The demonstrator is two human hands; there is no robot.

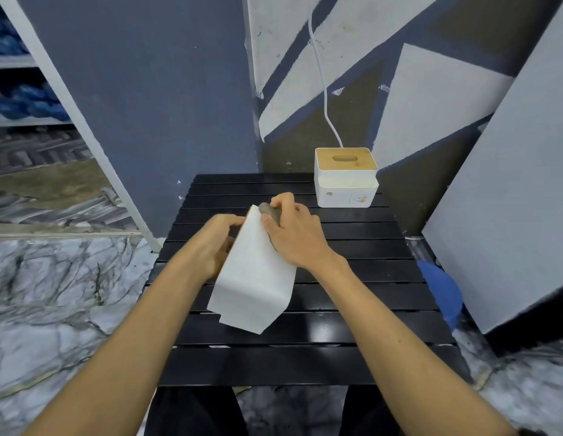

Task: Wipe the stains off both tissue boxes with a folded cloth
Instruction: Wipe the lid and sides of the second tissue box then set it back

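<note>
While our left hand (215, 243) wraps around the far side of the nearer tissue box (253, 278), fingers closed on it, our right hand (294, 234) presses a bunched grey-brown cloth (269, 210) against the box's upper end, fingers curled over the cloth. We hold this box tilted above the middle of the black slatted table (337, 309); its facing side is plain white and looks clean, its lower corner just off the slats. We see the second tissue box (346, 177) standing upright at the table's far right corner, white with a wooden lid and an oval slot, brownish marks on its front. A white cable (324, 89) hangs down the wall behind it.
</note>
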